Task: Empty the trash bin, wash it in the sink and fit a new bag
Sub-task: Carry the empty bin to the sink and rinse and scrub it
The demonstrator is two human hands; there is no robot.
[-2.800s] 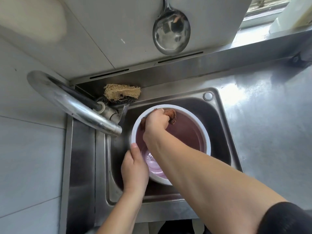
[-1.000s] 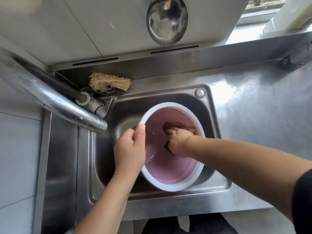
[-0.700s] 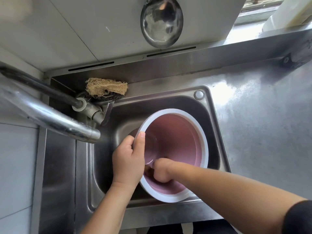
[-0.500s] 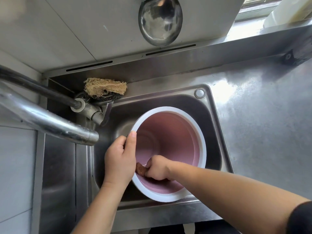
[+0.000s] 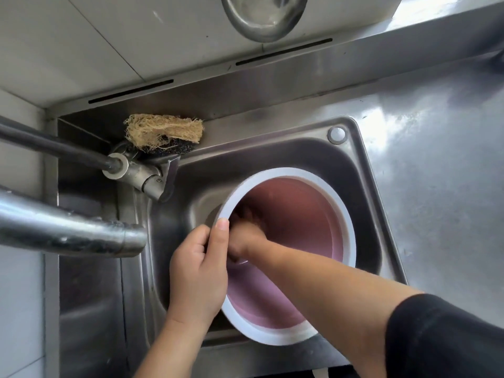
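Observation:
A round trash bin (image 5: 344,211) with a white rim and pink inside sits tilted in the steel sink (image 5: 362,170). My left hand (image 5: 199,266) grips the bin's left rim, thumb over the edge. My right hand (image 5: 245,236) reaches inside the bin against its left wall, blurred by motion. A brown scrubbing cloth (image 5: 249,214) is under its fingers, mostly hidden.
The faucet spout (image 5: 68,233) juts in from the left above the sink. A straw-coloured loofah scrubber (image 5: 163,130) lies on a dark pad at the sink's back left corner. A steel ladle (image 5: 263,15) hangs on the wall. Steel counter (image 5: 436,173) spreads to the right.
My right hand with the cloth has swept from the bin's near wall up along its left wall. My left hand keeps its grip on the rim. The camera has moved closer.

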